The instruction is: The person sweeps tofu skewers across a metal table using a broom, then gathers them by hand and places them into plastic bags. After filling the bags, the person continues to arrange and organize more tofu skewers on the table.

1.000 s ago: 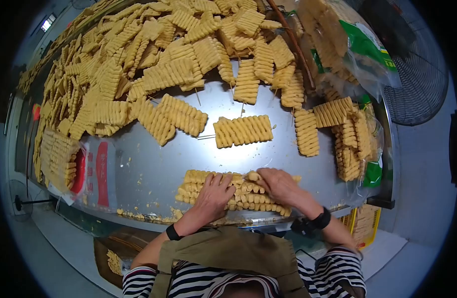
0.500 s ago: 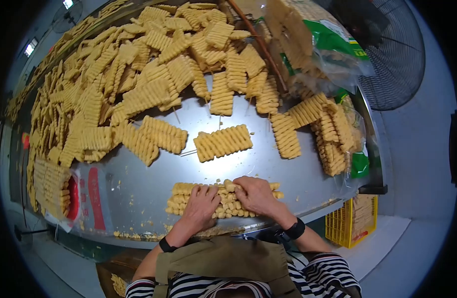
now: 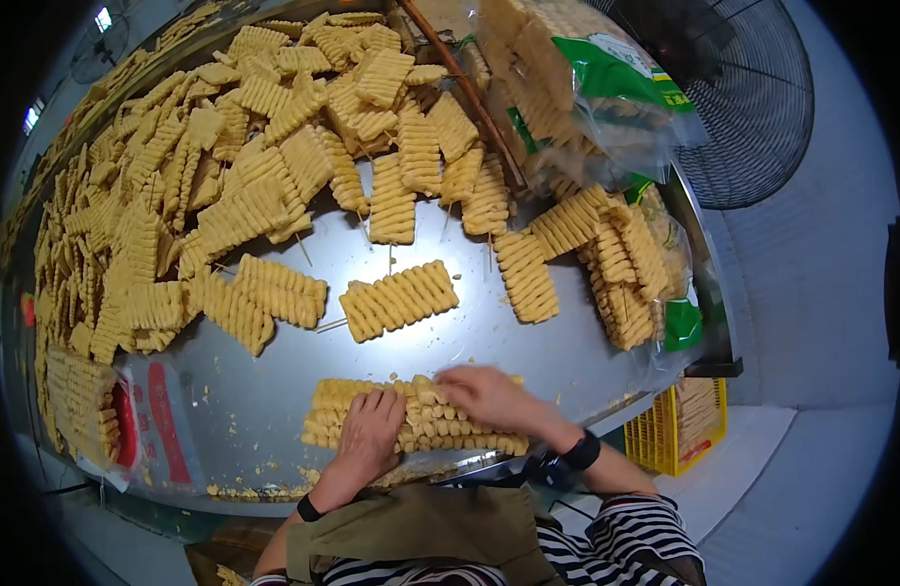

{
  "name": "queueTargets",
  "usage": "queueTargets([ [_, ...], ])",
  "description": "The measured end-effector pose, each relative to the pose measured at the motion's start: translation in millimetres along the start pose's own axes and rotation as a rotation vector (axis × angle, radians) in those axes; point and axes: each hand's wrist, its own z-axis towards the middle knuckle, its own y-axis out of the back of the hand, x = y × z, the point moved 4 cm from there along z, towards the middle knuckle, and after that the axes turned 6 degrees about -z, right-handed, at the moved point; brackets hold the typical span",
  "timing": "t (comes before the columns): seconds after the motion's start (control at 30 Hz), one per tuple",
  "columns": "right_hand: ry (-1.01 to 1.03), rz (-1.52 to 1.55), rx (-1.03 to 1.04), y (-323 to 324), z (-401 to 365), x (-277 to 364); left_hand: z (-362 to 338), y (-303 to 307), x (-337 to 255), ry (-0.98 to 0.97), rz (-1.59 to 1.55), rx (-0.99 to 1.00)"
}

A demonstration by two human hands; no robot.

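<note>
Rows of yellow ridged snack pieces [image 3: 323, 425] lie side by side near the front edge of the metal table. My left hand [image 3: 372, 430] rests on their left part, its fingers spread a little over the top rows. My right hand [image 3: 489, 398] is at the right part of the rows, its fingertips bent together at the upper edge beside a raised piece; what they hold, if anything, is hidden. Beyond my hands a single ridged slab [image 3: 399, 301] on thin sticks lies on the metal.
A large heap of ridged slabs [image 3: 245, 205] covers the back left. Filled plastic bags [image 3: 606, 78] and a fan [image 3: 733, 98] stand at the back right. A red-printed bag [image 3: 159, 420] lies front left; a yellow crate [image 3: 673, 430] is below the right edge.
The view has shifted, so the table's contents appear further left. My right hand has lifted slightly and turned at the rows' upper edge, while my left hand stays on them.
</note>
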Motion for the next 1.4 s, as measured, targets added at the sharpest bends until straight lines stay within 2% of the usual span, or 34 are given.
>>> queueTargets([
  [0.07,0.223,-0.446,-0.464,60.4,12.1,-13.8,2.4,0.5,0.5,-0.007,0.004,0.051],
  [0.1,0.130,-0.637,-0.561,99.1,18.8,-21.2,1.8,-0.8,1.3,-0.009,0.004,0.050],
  [0.13,0.023,-1.038,-0.607,132.5,26.9,-27.4,0.5,-3.6,2.9,-0.005,0.001,0.067],
  [0.17,0.028,-1.088,-0.759,157.4,31.3,-39.9,0.2,-4.9,4.4,-0.002,0.000,0.083],
  [0.2,-0.004,-1.312,-0.801,176.9,34.5,-51.8,0.5,-4.3,4.9,-0.001,0.004,0.077],
  [0.23,0.002,-1.311,-0.802,184.1,32.8,-49.9,0.0,-4.3,4.8,0.001,-0.003,0.084],
  [0.3,-0.116,-0.941,-0.607,194.4,36.6,-51.7,1.7,-3.2,4.7,0.015,-0.013,0.087],
  [0.33,-0.112,-0.944,-0.566,190.6,37.4,-56.5,2.1,-1.4,2.9,0.006,-0.015,0.059],
  [0.43,-0.161,-0.850,-0.647,153.7,42.2,-88.4,3.1,3.5,-0.4,0.004,-0.018,0.048],
  [0.5,-0.340,-0.749,-0.536,123.2,48.0,-117.3,0.7,2.6,-1.4,0.010,-0.008,0.059],
  [0.53,-0.431,-0.600,-0.551,114.9,47.7,-112.1,-1.2,1.0,-1.1,0.010,-0.020,0.064],
  [0.57,-0.423,-0.597,-0.547,106.8,49.1,-112.4,-3.2,0.3,-0.9,0.013,-0.033,0.070],
  [0.63,-0.527,-0.029,-0.553,84.6,45.1,-126.8,-7.0,1.4,-3.1,0.020,-0.040,0.057],
  [0.7,-0.581,0.289,-0.391,62.3,32.9,-95.3,-11.5,0.8,-5.9,0.026,-0.054,0.048],
  [0.73,-0.538,0.087,-0.381,61.8,28.7,-89.1,-11.4,0.7,-6.0,0.021,-0.051,0.042],
  [0.77,-0.534,0.082,-0.372,64.0,27.7,-84.3,-11.2,0.4,-5.5,0.016,-0.048,0.033],
  [0.83,-0.365,-0.481,-0.446,75.2,22.7,-61.8,-13.4,-4.2,-2.3,0.023,-0.050,0.047],
  [0.87,-0.207,-0.640,-0.505,79.1,23.6,-57.4,-13.9,-6.4,-0.7,0.016,-0.049,0.066],
  [0.9,-0.205,-0.637,-0.504,83.3,27.1,-58.9,-13.9,-7.2,0.3,0.019,-0.048,0.068],
  [0.97,0.180,-0.824,-0.347,80.2,39.4,-48.0,-13.7,-7.7,-0.2,0.007,-0.046,0.056],
  [1.0,0.280,-0.806,-0.295,69.7,47.8,-65.5,-13.8,-8.1,0.2,0.012,-0.044,0.058],
  [1.03,0.285,-0.801,-0.290,66.4,47.9,-62.0,-14.5,-8.6,-0.7,-0.003,-0.054,0.055],
  [1.1,0.223,-0.774,-0.078,52.7,53.7,-57.0,-15.1,-7.2,-2.6,0.009,-0.064,0.039],
  [1.17,0.315,-0.794,-0.079,48.3,47.0,-44.5,-16.5,-8.1,-4.8,0.067,-0.165,0.095],
  [1.2,0.232,-0.758,-0.041,49.3,42.6,-36.7,-17.5,-11.2,-3.3,0.103,-0.169,0.081],
  [1.23,0.145,-0.720,-0.002,48.7,39.2,-28.4,-18.6,-13.3,-3.8,0.047,-0.082,-0.007],
  [1.27,0.136,-0.595,-0.056,48.7,36.9,-18.3,-21.7,-12.8,-6.0,-0.014,0.008,-0.086],
  [1.37,0.127,-0.574,0.014,29.9,31.3,-6.7,-18.4,-8.9,-10.1,-0.041,0.069,-0.107],
  [1.4,0.059,-0.633,0.106,18.7,30.2,1.1,-18.4,-12.6,-9.2,-0.032,0.104,-0.090],
])
